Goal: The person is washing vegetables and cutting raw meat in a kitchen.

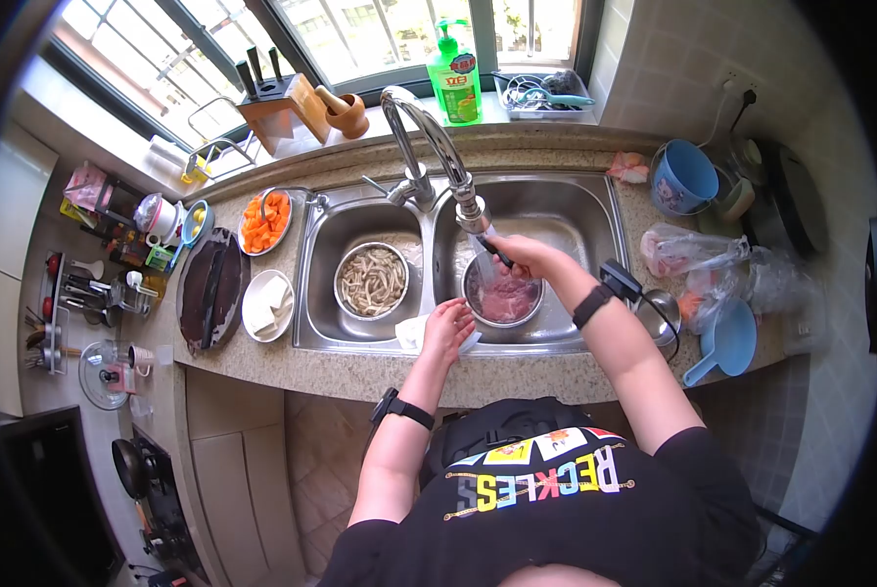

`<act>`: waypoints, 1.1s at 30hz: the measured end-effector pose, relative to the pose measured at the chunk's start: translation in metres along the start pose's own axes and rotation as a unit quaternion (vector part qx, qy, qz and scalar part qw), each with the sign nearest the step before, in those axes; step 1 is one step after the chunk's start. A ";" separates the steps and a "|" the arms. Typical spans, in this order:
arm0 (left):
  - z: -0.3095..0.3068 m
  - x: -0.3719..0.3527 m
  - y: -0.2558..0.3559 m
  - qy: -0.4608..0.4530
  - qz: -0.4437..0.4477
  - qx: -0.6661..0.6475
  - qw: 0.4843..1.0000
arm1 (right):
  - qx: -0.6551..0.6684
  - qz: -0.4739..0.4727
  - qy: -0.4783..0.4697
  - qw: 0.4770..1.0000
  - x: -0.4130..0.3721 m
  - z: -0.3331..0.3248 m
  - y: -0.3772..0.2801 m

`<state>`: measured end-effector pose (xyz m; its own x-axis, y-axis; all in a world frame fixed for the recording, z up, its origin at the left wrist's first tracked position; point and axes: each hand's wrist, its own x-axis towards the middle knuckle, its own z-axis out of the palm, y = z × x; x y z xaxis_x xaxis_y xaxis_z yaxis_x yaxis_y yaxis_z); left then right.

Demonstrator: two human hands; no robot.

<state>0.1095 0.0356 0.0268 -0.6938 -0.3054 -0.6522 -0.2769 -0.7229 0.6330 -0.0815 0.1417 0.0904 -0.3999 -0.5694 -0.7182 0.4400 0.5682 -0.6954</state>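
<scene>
Bowls (372, 281) in sink (360, 344): two. Right hand (525, 257) grip clenched on dark handle (497, 252); left hand (446, 328) released on cloth (409, 334).

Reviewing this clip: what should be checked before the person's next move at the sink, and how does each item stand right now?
1. The bowl of meat sits level in the right basin, below the tap: ok.
2. The right hand is closed on the dark item over that bowl: ok. What the item is: cannot tell.
3. The left hand is away from the tap: ok. It lies flat on the sink's front edge, on a white cloth.
4. Water running: seems so, but cannot tell for sure.
5. The bowl of pale strips stands apart in the left basin: ok.
</scene>
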 end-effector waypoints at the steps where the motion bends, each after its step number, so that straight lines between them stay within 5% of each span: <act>1: 0.000 -0.003 -0.002 0.001 0.003 -0.001 1.000 | -0.002 -0.002 -0.002 1.000 0.000 -0.002 -0.003; 3: -0.002 -0.012 -0.007 0.003 -0.005 -0.013 1.000 | -0.254 -0.068 0.103 0.959 -0.006 -0.001 -0.011; 11: -0.009 -0.024 -0.017 0.020 0.009 -0.020 1.000 | -0.188 -0.017 0.014 0.982 -0.052 -0.030 0.000; 17: -0.003 -0.027 -0.023 0.014 0.014 -0.019 1.000 | -0.300 -0.041 0.012 0.953 -0.093 -0.057 0.002; 21: 0.009 -0.024 -0.017 -0.025 0.011 0.010 1.000 | -0.289 -0.042 -0.001 0.956 -0.126 -0.067 0.002; 27: 0.068 -0.039 0.000 -0.241 -0.185 -0.012 0.953 | -0.275 -0.048 0.043 0.959 -0.150 -0.030 0.011; 31: 0.079 -0.036 0.000 -0.309 -0.177 -0.080 0.931 | -0.412 -0.046 0.083 0.906 -0.178 0.030 -0.005; 33: 0.071 -0.035 0.002 -0.274 -0.203 -0.059 0.938 | -0.523 -0.151 0.191 0.817 -0.176 0.049 0.010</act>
<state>0.0857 0.0893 0.0801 -0.7939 0.3512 -0.4964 -0.5390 -0.7844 0.3070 0.0326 0.2186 0.2104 -0.6724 -0.6639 -0.3272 -0.5729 0.7468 -0.3377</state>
